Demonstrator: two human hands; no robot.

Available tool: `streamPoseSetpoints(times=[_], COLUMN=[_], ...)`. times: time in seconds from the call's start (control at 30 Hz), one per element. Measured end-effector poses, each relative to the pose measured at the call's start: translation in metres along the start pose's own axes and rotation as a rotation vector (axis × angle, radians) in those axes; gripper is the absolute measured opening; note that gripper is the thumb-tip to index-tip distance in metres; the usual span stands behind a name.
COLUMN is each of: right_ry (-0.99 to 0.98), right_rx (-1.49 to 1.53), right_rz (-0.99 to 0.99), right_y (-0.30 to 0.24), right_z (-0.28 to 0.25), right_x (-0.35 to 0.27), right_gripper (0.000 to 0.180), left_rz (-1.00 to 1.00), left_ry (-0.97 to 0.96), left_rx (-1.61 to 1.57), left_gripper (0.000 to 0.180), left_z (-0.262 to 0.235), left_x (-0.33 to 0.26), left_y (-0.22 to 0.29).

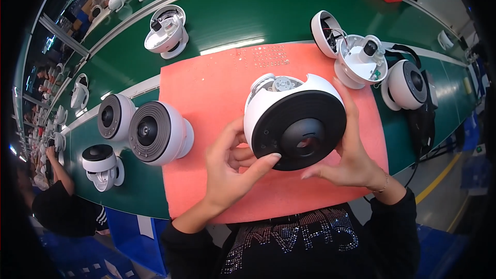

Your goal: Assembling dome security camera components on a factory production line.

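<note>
Gripping a white dome camera from both sides above the pink mat, left hand thumb on its black face, right hand cupping the rim.

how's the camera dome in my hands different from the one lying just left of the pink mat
The held dome camera has a smooth black face ring; the finished camera by the mat's left edge has a ribbed grey ring. The held one is open at the back, showing inner parts, and is gripped by the left hand and right hand; the other is closed and lies on the green belt. Both have white round shells and a central lens.
</note>
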State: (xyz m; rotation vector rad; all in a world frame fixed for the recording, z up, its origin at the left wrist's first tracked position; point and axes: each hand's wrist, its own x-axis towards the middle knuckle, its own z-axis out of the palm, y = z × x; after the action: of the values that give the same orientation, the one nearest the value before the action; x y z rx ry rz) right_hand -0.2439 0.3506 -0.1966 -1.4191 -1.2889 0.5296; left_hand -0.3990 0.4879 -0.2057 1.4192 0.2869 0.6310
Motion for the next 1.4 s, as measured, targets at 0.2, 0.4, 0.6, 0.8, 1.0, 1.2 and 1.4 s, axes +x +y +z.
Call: streamPoseSetpoints(times=[0.2, 0.4, 0.6, 0.8, 1.0, 1.2, 1.4], right_ry=[0.07, 0.009, 0.0, -0.02, -0.033, 0.037, 0.082], right_rx=[-0.156, 0.001, 0.301, 0.38, 0.161, 0.123, 0.023], right_rz=[0.029, 0.047, 0.241, 0.378, 0.12, 0.107, 0.034], right_y=[-0.003, -0.004, -0.022, -0.02, -0.019, -0.013, -0.006], right_z=[0.005, 0.003, -0.011, -0.015, -0.015, -0.003, 0.001], right_x=[-0.001, 0.014, 0.04, 0.047, 0.04, 0.025, 0.019], right_gripper=[0.112, 0.114, 0.092, 0.081, 0.098, 0.107, 0.11], left_rz=[0.058, -0.001, -0.373, -0.461, -0.402, -0.26, -0.139], left_ry=[0.023, 0.085, 0.076, -0.046, -0.011, 0.009, 0.061], left_rx=[0.018, -0.019, -0.261, -0.325, -0.31, -0.267, -0.247], left_gripper=[0.051, 0.046, 0.046, 0.06, 0.064, 0.056, 0.053], left_z=[0.003, 0.004, -0.003, -0.003, 0.002, 0.005, 0.012], left_x=[-0.001, 0.003, 0.022, 0.027, 0.02, 0.011, 0.008], left_y=[0.001, 0.001, 0.014, 0.026, 0.015, 0.002, -0.004])
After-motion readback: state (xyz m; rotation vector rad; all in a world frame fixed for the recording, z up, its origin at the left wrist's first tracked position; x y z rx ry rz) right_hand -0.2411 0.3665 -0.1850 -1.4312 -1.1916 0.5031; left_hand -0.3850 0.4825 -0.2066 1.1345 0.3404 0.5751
